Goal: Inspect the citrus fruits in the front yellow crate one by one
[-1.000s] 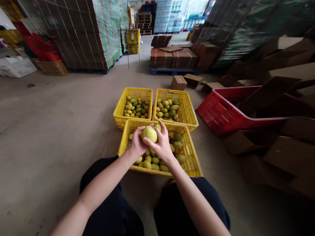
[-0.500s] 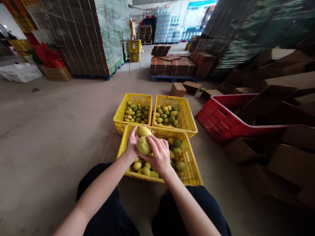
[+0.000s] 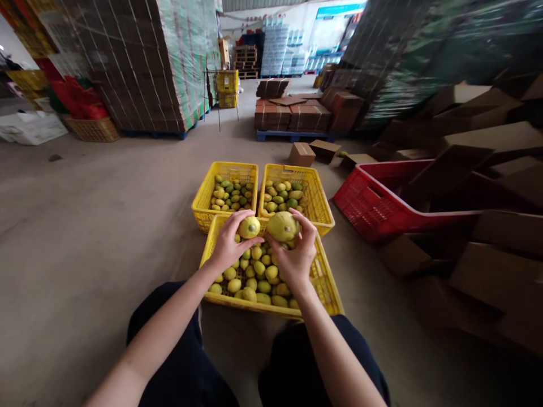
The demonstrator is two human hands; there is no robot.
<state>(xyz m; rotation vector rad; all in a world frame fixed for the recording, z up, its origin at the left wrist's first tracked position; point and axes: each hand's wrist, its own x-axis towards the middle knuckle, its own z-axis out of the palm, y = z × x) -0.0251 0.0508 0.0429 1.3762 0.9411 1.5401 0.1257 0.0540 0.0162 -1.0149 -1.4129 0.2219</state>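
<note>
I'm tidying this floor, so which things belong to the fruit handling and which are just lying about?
In the job: left hand with smaller fruit; right hand with larger fruit; front yellow crate; probably rear left crate, rear right crate.

Apparently lying about: red crate; small cardboard box; wicker basket.

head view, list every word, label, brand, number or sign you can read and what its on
No text can be read.
Blue sign on the back wall: faint marks, too small to read.
Smaller held fruit and larger held fruit: no writing visible.
Front yellow crate: no lettering visible.
Red crate: no lettering can be made out.
</note>
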